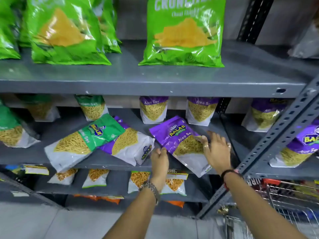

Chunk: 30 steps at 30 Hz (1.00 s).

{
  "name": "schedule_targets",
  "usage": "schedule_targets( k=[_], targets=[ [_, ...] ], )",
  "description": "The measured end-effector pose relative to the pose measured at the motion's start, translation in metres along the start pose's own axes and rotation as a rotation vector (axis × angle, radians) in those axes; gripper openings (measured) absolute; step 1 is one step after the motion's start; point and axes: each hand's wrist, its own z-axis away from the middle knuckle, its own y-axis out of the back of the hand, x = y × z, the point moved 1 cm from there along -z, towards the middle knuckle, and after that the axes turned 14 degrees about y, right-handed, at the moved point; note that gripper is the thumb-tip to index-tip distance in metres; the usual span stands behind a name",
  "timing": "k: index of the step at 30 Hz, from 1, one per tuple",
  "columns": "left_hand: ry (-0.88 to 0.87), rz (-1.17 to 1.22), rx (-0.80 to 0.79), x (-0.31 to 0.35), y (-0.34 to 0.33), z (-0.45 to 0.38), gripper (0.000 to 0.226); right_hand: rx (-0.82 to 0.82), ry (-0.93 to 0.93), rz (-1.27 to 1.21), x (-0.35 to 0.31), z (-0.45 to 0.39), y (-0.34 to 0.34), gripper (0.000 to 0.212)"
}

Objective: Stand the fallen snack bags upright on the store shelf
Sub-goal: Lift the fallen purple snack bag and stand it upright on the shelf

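A purple Aloo Sev bag [179,137] lies flat and tilted on the middle grey shelf [110,163]. My left hand [159,156] pinches its lower left edge. My right hand [216,150] lies flat on the bag's right side with its fingers spread. To the left, a green Ratlami Sev bag [82,140] lies fallen across a second fallen purple bag [133,147]. Several purple and green bags stand upright along the back of the same shelf, among them one purple bag [153,109].
Large green Crunchex bags [183,31] stand on the upper shelf. A slotted grey upright [276,140] slants across the right. Small snack packs [95,177] line the lower shelf. A wire shopping trolley [293,200] stands at the bottom right.
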Motion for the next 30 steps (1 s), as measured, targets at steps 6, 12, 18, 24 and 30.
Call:
schedule_targets(
  k=[6,12,18,24,30],
  targets=[
    [0.333,-0.05,-0.2,-0.007,-0.021,-0.058,0.019,-0.353,-0.301,-0.305,0.041,-0.062,-0.045,0.045],
    [0.375,-0.015,-0.323,-0.019,-0.033,-0.071,0.033,-0.408,-0.388,-0.455,0.057,-0.077,-0.059,0.034],
    [0.322,0.064,-0.345,-0.038,-0.027,-0.055,0.03,-0.238,-0.555,-0.612,0.073,-0.041,-0.064,0.025],
    [0.172,-0.036,-0.302,-0.054,-0.002,-0.017,0.02,-0.084,-0.636,-0.72,0.059,0.04,-0.034,0.032],
    [0.057,-0.155,-0.366,-0.056,0.027,0.033,0.019,-0.015,-0.615,-0.967,0.026,0.124,0.012,0.023]
  ],
)
